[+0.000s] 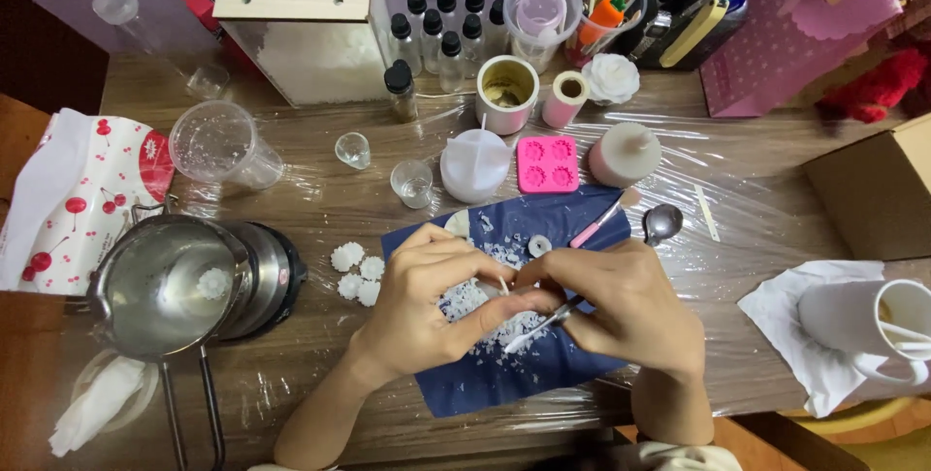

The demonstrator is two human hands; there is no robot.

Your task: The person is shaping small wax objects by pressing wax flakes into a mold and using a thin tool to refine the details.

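My left hand (427, 301) and my right hand (626, 306) meet over a dark blue sheet (524, 374) strewn with white wax flakes. Between the fingers of my left hand sits a small white wax piece (490, 292). A thin metal tool (538, 327) is gripped in my right hand, its tip against that piece. A pink-handled tool (601, 224) and a metal spoon (662, 224) lie at the sheet's far edge. Several small white wax flowers (355, 272) rest on the table left of the sheet.
A metal pot (170, 292) with a wax flower inside stands at the left. Behind are a pink flower mould (547, 163), white round mould (474, 164), candles, small glasses, a plastic measuring cup (218, 146), dark-capped bottles. A white mug (858, 321) lies on tissue, right.
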